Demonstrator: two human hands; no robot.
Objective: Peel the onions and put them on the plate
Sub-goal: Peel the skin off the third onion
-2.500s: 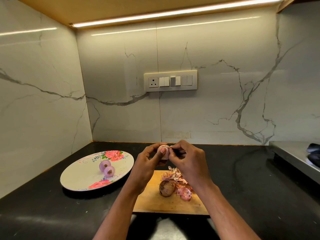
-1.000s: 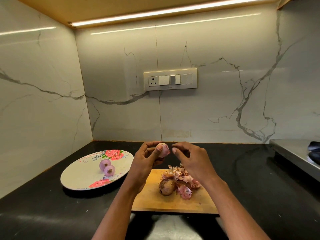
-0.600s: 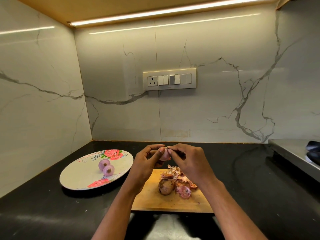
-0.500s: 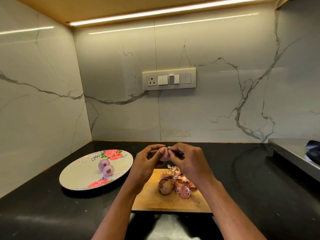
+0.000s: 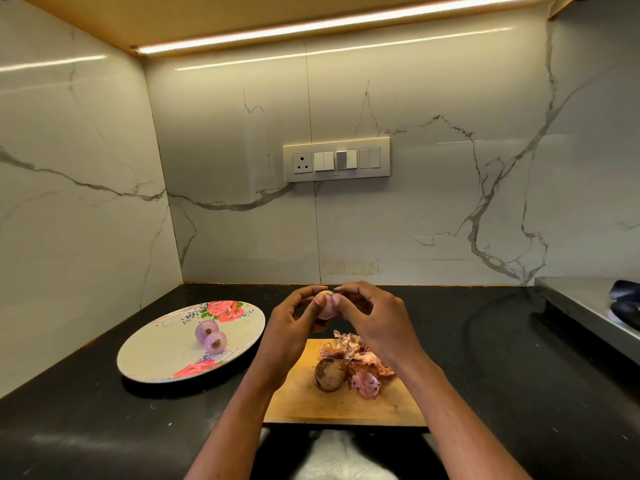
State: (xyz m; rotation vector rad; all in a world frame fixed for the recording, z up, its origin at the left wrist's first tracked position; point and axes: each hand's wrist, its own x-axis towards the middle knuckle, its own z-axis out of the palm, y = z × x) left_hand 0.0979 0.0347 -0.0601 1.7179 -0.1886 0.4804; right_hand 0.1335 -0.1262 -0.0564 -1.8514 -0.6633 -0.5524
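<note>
Plainly, both hands' grips, left hand (image 5: 294, 327) and right hand (image 5: 375, 322), pinching one onion (image 5: 327, 306).

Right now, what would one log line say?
step: peeling | left hand: holds onion | right hand: picks its skin | plate: two peeled | board: one unpeeled

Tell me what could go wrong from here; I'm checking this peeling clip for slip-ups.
The small onion, pinched by left hand and right hand in mid-air, could slip and fall to the cutting board. The unpeeled onion sits against the peel pile and might be overlooked.
</note>
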